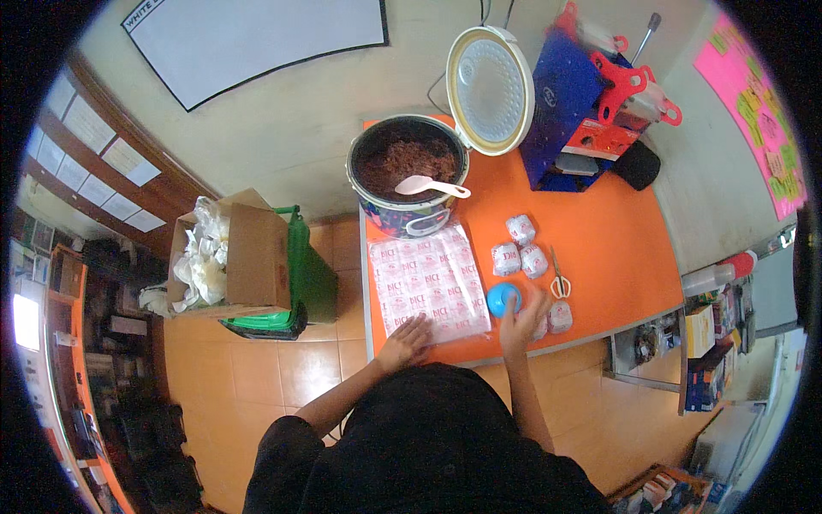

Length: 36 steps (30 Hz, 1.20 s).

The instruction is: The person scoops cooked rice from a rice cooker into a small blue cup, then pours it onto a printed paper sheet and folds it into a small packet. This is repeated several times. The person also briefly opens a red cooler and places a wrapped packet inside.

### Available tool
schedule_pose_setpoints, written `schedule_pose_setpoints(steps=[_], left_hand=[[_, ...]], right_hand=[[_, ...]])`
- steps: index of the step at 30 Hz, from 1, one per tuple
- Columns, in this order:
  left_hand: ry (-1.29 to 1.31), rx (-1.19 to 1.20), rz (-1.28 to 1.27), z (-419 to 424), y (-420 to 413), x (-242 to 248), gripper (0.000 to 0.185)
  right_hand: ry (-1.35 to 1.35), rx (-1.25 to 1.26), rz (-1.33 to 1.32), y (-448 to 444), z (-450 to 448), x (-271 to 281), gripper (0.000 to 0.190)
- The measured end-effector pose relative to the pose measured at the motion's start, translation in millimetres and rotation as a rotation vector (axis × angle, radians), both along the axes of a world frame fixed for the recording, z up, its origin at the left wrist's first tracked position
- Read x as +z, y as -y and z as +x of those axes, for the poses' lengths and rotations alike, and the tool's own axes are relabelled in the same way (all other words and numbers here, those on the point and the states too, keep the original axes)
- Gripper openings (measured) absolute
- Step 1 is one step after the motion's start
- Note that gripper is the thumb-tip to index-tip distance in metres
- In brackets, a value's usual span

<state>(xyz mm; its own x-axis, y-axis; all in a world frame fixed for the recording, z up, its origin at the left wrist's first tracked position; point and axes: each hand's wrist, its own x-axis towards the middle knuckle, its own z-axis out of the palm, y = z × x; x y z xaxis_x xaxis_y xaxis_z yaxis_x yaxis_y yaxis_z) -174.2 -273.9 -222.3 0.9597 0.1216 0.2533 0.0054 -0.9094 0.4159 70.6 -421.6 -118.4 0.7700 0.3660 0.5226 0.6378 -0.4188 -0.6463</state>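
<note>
My left hand (406, 344) lies on the lower edge of a stack of printed rice wrapping paper (429, 283), holding nothing. My right hand (525, 321) is beside a small blue bowl (503, 300), its thumb near the rim; whether it grips the bowl is unclear. Above the bowl sit several wrapped rice bundles (507, 258), with another (560, 317) right of my right hand. Scissors (560, 283) with pale handles lie to the right. Behind the paper stands an open rice cooker (408, 221) holding reddish-brown rice (404, 160), with a white rice paddle (430, 186) across it.
The cooker's raised lid (491, 93) leans near the wall. A blue cup-sealing machine (559, 109) and a black object (637, 165) stand at the back right of the orange table (610, 244). Left of the table, a cardboard box (260, 257) of crumpled plastic sits over a green bin (314, 276).
</note>
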Motion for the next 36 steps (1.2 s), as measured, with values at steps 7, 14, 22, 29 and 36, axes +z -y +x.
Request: schedule_pose_setpoints(steps=[7, 14, 22, 29, 36], left_hand=[[0.131, 0.001, -0.074, -3, -3, 0, 0.035], [0.12, -0.003, -0.269, -7, -12, 2, 0.04], [0.127, -0.02, -0.296, -5, -17, 3, 0.051], [0.15, -0.036, -0.213, -6, -14, -1, 0.05], [0.167, -0.043, -0.144, -7, -14, -5, 0.043]], right_hand=[[0.104, 0.327, -0.236, -162, 39, 132, 0.053], [-0.018, 0.296, -0.668, -232, 37, 137, 0.048], [-0.089, 0.32, -0.221, -160, 44, 134, 0.033], [-0.613, 0.352, -0.207, -33, -27, 22, 0.032], [-0.09, 0.182, -0.455, -30, -72, -60, 0.041]])
